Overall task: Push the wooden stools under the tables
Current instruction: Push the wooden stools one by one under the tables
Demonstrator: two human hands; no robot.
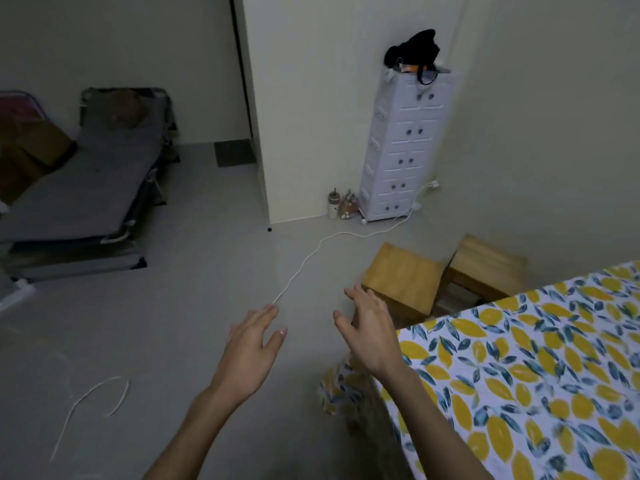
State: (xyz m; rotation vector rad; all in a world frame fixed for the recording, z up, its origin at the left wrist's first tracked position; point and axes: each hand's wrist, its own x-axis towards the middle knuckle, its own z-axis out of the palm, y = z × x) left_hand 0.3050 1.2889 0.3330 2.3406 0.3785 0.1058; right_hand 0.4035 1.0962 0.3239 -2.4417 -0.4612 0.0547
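Two light wooden stools stand side by side on the grey floor beyond the table's far corner: the near stool [403,277] and the far stool [485,263]. The table [526,368] fills the lower right under a cloth printed with yellow lemons; its edge hides the stools' lower parts. My right hand [369,332] is open with fingers spread, its fingertips close to the near stool's left corner; I cannot tell whether they touch it. My left hand [251,351] is open too, held over bare floor to the left, holding nothing.
A white cable [304,261] runs across the floor from a tall white drawer tower [403,150] by the wall. A grey folding cot [86,188] stands at the left. Another loose cord [93,398] lies at lower left. Small bottles [341,206] sit by the tower.
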